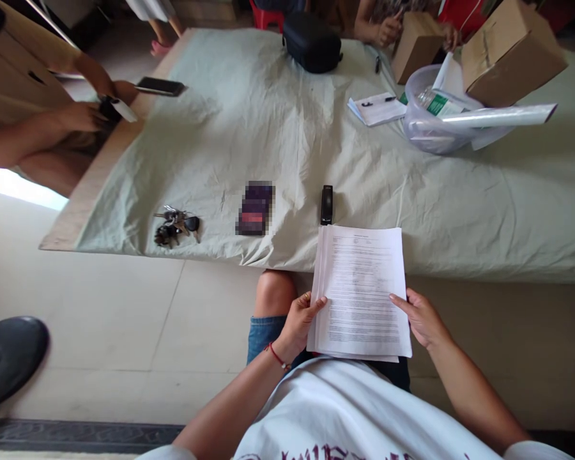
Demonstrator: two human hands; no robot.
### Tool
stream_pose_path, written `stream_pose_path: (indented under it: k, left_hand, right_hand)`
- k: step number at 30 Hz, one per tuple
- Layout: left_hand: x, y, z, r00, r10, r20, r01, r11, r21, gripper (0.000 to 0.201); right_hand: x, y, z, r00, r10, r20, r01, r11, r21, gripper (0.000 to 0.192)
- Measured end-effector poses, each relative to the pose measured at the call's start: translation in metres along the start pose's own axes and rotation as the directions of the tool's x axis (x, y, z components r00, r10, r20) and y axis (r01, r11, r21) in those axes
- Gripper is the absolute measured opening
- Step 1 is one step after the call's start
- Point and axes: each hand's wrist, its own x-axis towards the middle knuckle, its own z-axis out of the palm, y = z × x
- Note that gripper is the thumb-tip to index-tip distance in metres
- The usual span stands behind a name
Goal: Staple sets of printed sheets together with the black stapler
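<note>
From the head view I see my left hand (301, 319) and my right hand (420, 317) holding a stack of printed papers (359, 291) over my lap, its far end resting on the near edge of the table (483, 211). I judge the step in hand to be squaring the stack: the sheets fan a little along the left side. Any next move would call for a steady hold on both long edges, since loose sheets slide easily.

The left hand clasps the left edge, thumb on top of the sheets and the other fingers curled under, so it pinches the stack. The right hand lies against the right edge with its fingers loosely together and the thumb stretched onto the page; whether the fingers underneath close on the paper I cannot tell. Both forearms come in low from my body, wrists bent inward.

On the cloth just beyond the stack lies a black stapler (326, 204), with a dark card (255, 208) and a bunch of keys (176, 225) further left. Across the table, other people's hands handle a phone (159, 86) and a cardboard box (416, 45).
</note>
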Motion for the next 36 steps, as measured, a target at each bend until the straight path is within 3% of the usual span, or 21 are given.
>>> stream_pose_path:
  k: [7,10,15,18,24,27,30,36]
  left_hand:
    - [-0.002,-0.006,0.002,0.999,-0.032,0.04,0.033,0.999,-0.037,0.048]
    - [-0.003,-0.004,0.004,1.0,-0.031,-0.004,0.031,0.999,-0.024,0.049]
    - [-0.003,0.003,0.002,0.997,-0.009,-0.08,0.011,1.0,0.022,0.054]
    - [-0.003,0.004,0.0,0.994,0.072,-0.081,-0.066,0.995,0.071,0.054]
    - [-0.003,-0.001,-0.002,0.955,0.287,-0.07,-0.27,0.945,0.186,0.068]
    - [-0.001,-0.002,-0.003,0.926,0.373,-0.059,-0.349,0.904,0.246,0.04]
    - [0.0,-0.003,-0.003,0.934,0.351,-0.068,-0.32,0.904,0.282,0.029]
    - [0.0,-0.006,-0.001,0.961,0.27,-0.064,-0.253,0.948,0.194,0.047]
  right_hand:
    - [0.006,0.016,-0.016,0.995,-0.013,-0.096,0.008,0.999,-0.054,0.052]
    - [0.009,0.019,-0.027,0.989,-0.044,-0.138,0.033,0.996,-0.085,0.047]
    - [0.01,0.011,-0.043,0.971,-0.06,-0.233,0.051,0.998,-0.046,0.046]
    - [0.007,0.003,-0.045,0.965,-0.043,-0.26,0.046,0.999,0.004,0.048]
    - [-0.001,-0.003,-0.035,0.98,-0.031,-0.199,0.041,0.998,0.047,0.045]
    - [-0.003,-0.003,-0.027,0.988,-0.043,-0.152,0.052,0.997,0.052,0.042]
    - [-0.004,-0.001,-0.02,0.991,-0.077,-0.106,0.081,0.996,0.034,0.04]
    - [-0.003,0.003,-0.008,0.993,-0.103,-0.064,0.103,0.995,0.005,0.042]
